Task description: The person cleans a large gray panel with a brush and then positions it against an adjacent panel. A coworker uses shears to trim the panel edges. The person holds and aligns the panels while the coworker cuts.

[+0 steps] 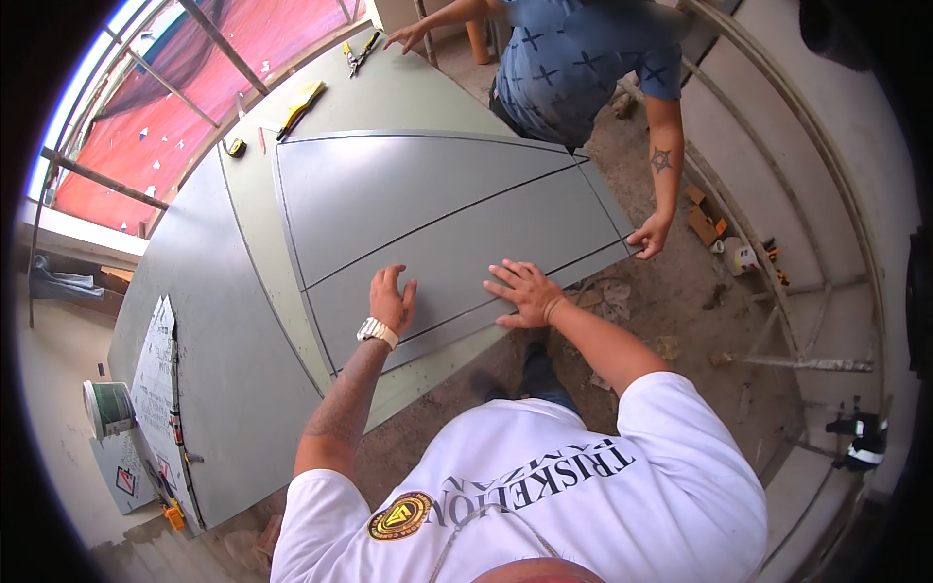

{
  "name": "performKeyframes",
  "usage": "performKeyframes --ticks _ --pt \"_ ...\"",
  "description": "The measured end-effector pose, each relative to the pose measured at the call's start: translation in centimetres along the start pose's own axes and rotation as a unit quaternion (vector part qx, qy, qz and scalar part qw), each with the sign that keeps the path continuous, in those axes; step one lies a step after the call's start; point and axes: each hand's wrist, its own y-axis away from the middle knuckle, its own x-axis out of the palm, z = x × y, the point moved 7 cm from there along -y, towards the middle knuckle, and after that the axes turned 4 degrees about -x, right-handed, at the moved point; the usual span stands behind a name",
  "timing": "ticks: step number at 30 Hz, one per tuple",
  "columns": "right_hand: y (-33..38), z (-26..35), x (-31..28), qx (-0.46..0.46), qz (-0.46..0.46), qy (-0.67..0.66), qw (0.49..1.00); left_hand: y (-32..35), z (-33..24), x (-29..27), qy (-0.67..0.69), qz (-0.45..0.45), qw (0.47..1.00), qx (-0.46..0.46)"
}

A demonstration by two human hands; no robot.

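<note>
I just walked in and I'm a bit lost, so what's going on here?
Two people are at a grey panel with dark lines across it. The camera wearer's right hand lies spread near its close edge; the left hand is over it, fingers bent, contact unclear. A co-worker's hand is at the panel's right end. Snips lie beyond its far edge.

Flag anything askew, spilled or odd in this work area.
Crumpled pale scraps lie loose on the dusty brown floor, right of the person's bare right hand, looking like litter. The flat grey sheet with dark lines shows no obvious damage.
</note>
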Motion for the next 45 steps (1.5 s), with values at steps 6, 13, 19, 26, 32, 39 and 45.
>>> performKeyframes --ticks 6,13,19,26,32,39,45 --pt "-0.1 -0.3 0.6 0.009 0.038 -0.012 0.999 7.7 6.6 -4.0 -0.119 -0.033 0.989 -0.081" --pt "-2.1 -0.5 -0.1 -0.038 0.082 -0.018 0.996 8.8 7.3 -3.8 -0.155 -0.038 0.979 -0.126" --pt "-1.9 -1.0 0.5 -0.043 0.037 -0.027 0.998 8.3 7.1 -4.0 -0.145 -0.047 0.98 -0.127" --pt "-1.8 -1.2 0.6 -0.048 0.034 -0.038 0.998 8.5 7.1 -3.8 -0.15 -0.042 0.98 -0.124" --pt "-1.6 -1.0 0.2 -0.053 0.019 -0.036 0.998 8.2 6.6 -3.9 -0.161 -0.033 0.978 -0.126" --pt "-1.6 -1.1 -0.7 -0.051 0.031 -0.067 0.996 8.2 7.4 -3.2 -0.169 -0.03 0.977 -0.129" --pt "-1.0 -1.5 0.5 -0.054 0.01 -0.035 0.998 8.4 7.8 -2.5 -0.173 -0.04 0.976 -0.127"
